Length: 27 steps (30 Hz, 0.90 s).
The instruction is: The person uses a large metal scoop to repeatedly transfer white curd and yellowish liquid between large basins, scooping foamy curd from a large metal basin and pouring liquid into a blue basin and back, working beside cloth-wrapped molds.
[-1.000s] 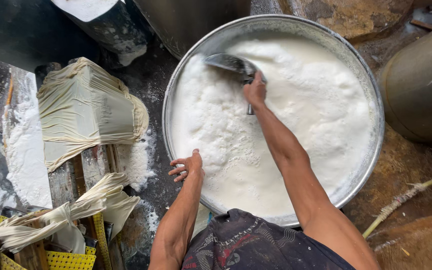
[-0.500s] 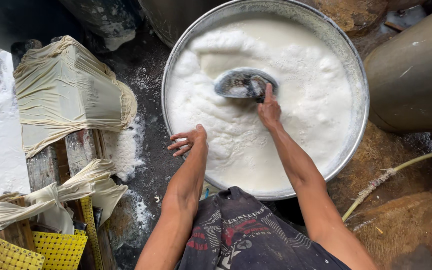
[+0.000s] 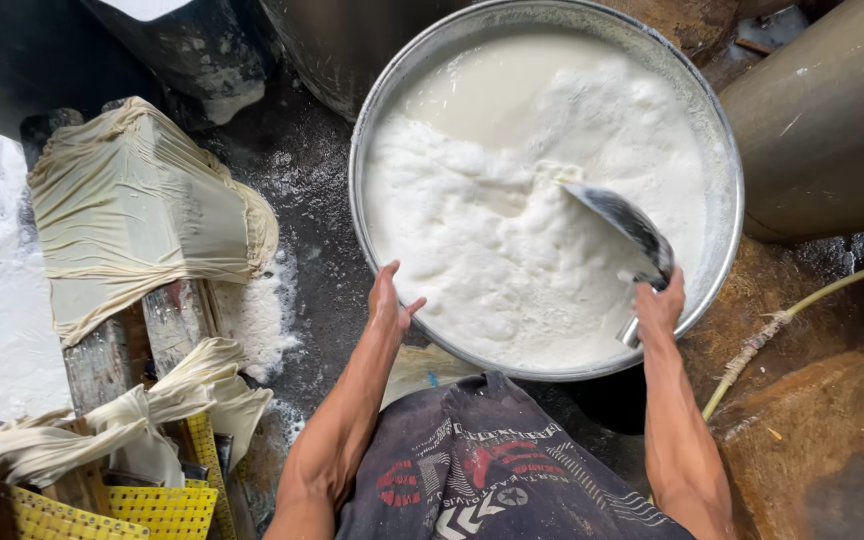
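Observation:
A wide metal basin (image 3: 722, 160) full of foamy white liquid (image 3: 512, 230) sits on the ground in front of me. My right hand (image 3: 658, 306) grips the handle of a metal scoop (image 3: 624, 222) whose bowl is dipped into the foam near the basin's right side. My left hand (image 3: 389, 305) rests on the basin's near rim, fingers apart, holding nothing. My dark printed shorts (image 3: 482, 470) show at the bottom.
A block wrapped in cream cloth (image 3: 142, 215) sits on wooden planks (image 3: 142, 340) at left, with knotted cloth (image 3: 122, 425) and a yellow crate (image 3: 142, 510) below. A large grey vessel (image 3: 832, 120) stands at right. A thin hose (image 3: 782, 325) crosses the brown ground.
My right hand has drawn the scoop from the basin's middle to its right near side, churning the foam. My left hand has moved onto the rim. The camera view has shifted.

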Motion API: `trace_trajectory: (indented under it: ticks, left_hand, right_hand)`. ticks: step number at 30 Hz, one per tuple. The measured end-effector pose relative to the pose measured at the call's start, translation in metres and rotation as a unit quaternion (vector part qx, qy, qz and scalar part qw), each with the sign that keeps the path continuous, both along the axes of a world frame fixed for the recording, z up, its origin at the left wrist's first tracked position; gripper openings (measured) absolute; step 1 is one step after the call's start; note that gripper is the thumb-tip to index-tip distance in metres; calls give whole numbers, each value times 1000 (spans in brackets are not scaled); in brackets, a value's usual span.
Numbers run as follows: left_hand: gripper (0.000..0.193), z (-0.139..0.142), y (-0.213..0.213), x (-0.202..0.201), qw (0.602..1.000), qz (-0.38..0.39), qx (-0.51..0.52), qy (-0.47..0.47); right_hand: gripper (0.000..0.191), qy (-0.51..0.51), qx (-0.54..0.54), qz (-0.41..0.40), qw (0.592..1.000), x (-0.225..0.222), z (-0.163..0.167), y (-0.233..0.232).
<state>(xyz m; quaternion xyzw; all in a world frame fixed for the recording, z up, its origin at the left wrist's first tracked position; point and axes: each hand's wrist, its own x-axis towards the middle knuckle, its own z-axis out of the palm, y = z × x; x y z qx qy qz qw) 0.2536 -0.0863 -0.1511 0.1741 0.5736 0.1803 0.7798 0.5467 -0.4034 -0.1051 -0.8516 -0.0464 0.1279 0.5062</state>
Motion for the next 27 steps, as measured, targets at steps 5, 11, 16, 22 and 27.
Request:
trace_trajectory:
  ticks: [5,11,16,22,27]
  left_hand:
    - [61,-21,-20,-45,985,67,34,-156]
    - [65,-10,-26,-44,973,-23,69,-217]
    - [74,8,-25,-9,986,-55,101,-122]
    - [82,7,-28,19,983,-148,106,9]
    - [86,2,-26,31,956,-261,103,84]
  right_hand:
    - [44,173,162,-169,957,-5,-27,-31]
    - [19,352,328,-274,833,12,-45,2]
    - [11,421,414,-165,790,49,-55,79]
    - [10,455,365,-138,801,97,-75,189]
    - [22,374,282,-21,884,112,-71,274]
